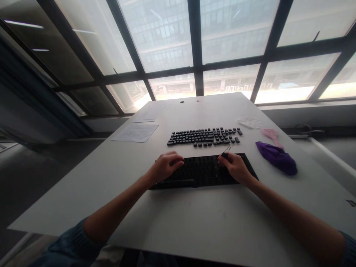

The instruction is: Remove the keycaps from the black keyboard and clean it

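Note:
A black keyboard (201, 172) with its keycaps off lies on the white table in front of me. My left hand (168, 165) is over its left part, fingers curled and thumb near the index finger; whatever may be between them is hidden. Over the keyboard's right part, my right hand (235, 167) is closed on a keycap puller (224, 155), whose thin wire loops point up and away from me. Just behind the keyboard, loose black keycaps (198, 136) are laid out in rows like a keyboard layout.
To the right lie a purple cloth item (276, 157), a pink brush-like item (270, 133) and a crumpled clear or white wrapper (249, 122). Papers (136, 132) rest on the left side of the white table (189, 218). Large windows (230, 33) stand beyond the far edge.

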Demonstrator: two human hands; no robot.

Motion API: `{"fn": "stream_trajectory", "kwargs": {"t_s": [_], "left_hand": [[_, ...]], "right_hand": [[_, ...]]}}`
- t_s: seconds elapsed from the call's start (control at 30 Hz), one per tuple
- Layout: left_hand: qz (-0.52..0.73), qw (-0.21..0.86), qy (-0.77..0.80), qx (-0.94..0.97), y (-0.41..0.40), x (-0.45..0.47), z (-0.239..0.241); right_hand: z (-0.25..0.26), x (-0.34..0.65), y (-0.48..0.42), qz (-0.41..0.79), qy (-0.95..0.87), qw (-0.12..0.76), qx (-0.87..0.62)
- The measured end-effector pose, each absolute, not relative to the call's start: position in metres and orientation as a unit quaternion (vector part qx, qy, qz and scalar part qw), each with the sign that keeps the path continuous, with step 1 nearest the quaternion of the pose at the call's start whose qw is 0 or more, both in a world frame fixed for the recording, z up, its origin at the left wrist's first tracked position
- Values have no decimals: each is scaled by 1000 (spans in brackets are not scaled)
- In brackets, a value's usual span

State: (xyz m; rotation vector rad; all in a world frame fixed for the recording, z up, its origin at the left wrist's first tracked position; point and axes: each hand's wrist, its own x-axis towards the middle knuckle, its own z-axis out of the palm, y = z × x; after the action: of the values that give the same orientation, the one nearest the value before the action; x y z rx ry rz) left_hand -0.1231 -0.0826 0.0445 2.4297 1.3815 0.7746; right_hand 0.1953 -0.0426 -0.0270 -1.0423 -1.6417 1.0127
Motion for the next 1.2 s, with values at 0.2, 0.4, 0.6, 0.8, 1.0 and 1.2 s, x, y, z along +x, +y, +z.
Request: {"fn": "stream_trajectory", "kwargs": {"t_s": [0.2,0.4,0.6,0.8,1.0,1.2], "left_hand": [[195,96,404,888,-130,-132,11],[226,94,377,893,-128,-131,-2],[256,124,369,885,-129,-130,-6],[260,131,374,881,-128,-131,-10],[251,77,356,897,-131,-133,-14],[252,84,368,891,-131,-133,-16]], "right_hand": [[-32,196,-41,413,-655,462,-433],[-32,196,-42,415,-648,461,-442],[-33,198,-43,401,-649,452,-463],[-34,198,-43,401,-648,452,-463],[-34,198,-43,405,-643,458,-462],[-34,199,-42,402,-648,454,-461]]}}
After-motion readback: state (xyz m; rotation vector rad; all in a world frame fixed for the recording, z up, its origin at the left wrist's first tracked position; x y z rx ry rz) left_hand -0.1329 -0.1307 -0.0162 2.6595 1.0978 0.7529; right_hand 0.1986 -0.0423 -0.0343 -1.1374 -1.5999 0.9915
